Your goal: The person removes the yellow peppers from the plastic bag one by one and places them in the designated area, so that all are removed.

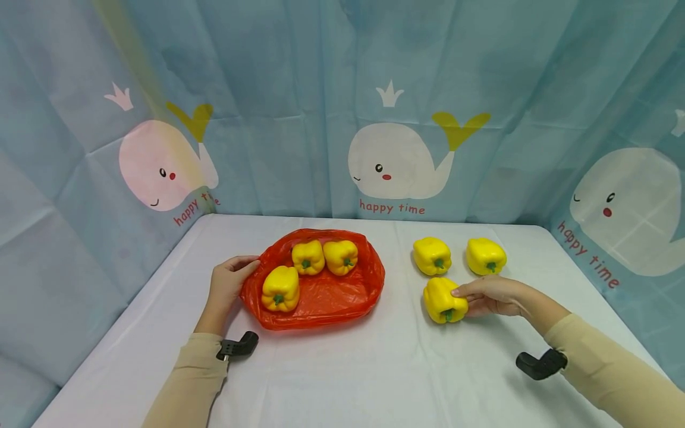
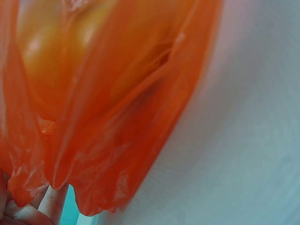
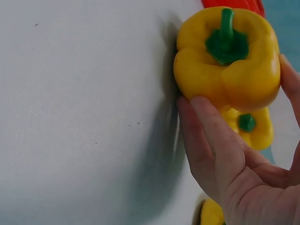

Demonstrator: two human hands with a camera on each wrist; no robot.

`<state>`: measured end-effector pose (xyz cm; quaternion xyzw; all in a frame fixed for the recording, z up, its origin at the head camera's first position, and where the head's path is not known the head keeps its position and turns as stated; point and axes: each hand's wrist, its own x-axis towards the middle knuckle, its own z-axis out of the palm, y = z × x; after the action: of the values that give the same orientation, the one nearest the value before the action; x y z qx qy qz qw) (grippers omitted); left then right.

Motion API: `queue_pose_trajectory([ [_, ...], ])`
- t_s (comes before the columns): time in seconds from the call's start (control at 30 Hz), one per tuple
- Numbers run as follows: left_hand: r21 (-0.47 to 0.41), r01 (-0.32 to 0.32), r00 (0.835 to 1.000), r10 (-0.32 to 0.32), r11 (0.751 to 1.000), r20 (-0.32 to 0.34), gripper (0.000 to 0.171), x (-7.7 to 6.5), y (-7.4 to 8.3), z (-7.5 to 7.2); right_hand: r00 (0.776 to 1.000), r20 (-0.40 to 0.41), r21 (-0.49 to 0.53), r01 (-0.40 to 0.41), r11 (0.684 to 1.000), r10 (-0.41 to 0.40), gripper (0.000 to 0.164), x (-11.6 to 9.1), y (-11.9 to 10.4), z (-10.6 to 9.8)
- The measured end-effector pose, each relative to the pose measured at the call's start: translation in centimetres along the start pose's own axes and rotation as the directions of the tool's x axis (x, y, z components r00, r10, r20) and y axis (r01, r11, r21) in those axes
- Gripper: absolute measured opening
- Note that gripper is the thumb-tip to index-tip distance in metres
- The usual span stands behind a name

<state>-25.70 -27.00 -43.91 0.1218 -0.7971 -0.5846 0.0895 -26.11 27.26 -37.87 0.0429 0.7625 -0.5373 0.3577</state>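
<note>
A red plastic bag (image 1: 326, 302) lies spread with its mouth up, three yellow bell peppers inside: one at the left (image 1: 280, 286), two at the back, such as this pepper (image 1: 307, 255). My left hand (image 1: 225, 286) pinches the bag's left rim; in the left wrist view its fingers show below the thin orange-red film (image 2: 117, 154). To the right of the bag, my right hand (image 1: 496, 297) grips a yellow bell pepper (image 1: 440, 297) from its right side, thumb on top. The right wrist view shows that pepper (image 3: 229, 70) with its green stem, fingertips against its side.
Behind the held pepper, two more yellow bell peppers, a left one (image 1: 431, 254) and a right one (image 1: 486, 255), sit on the white tablecloth (image 1: 342, 380). A light blue curtain (image 1: 299, 154) printed with whales hangs along the table's back and sides.
</note>
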Motion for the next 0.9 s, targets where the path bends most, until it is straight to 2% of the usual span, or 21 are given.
queue_pose_trajectory([
  [0.17, 0.003, 0.002, 1.000, -0.002, 1.000, -0.002, 0.050, -0.04, 0.05, 0.00, 1.000, 0.002, 0.038, -0.011, 0.999, 0.011, 0.034, 0.09, 0.23, -0.13],
  [0.37, 0.015, 0.011, 1.000, -0.010, 1.000, -0.006, 0.049, -0.10, -0.08, -0.07, 1.000, 0.001, 0.034, -0.007, 0.999, 0.007, 0.032, 0.05, 0.17, -0.15],
  [0.9, 0.010, 0.014, 1.000, -0.014, 1.000, -0.002, 0.050, 0.04, -0.09, 0.02, 1.000, 0.003, 0.007, 0.023, 1.000, -0.023, 0.044, -0.08, 0.08, -0.07],
])
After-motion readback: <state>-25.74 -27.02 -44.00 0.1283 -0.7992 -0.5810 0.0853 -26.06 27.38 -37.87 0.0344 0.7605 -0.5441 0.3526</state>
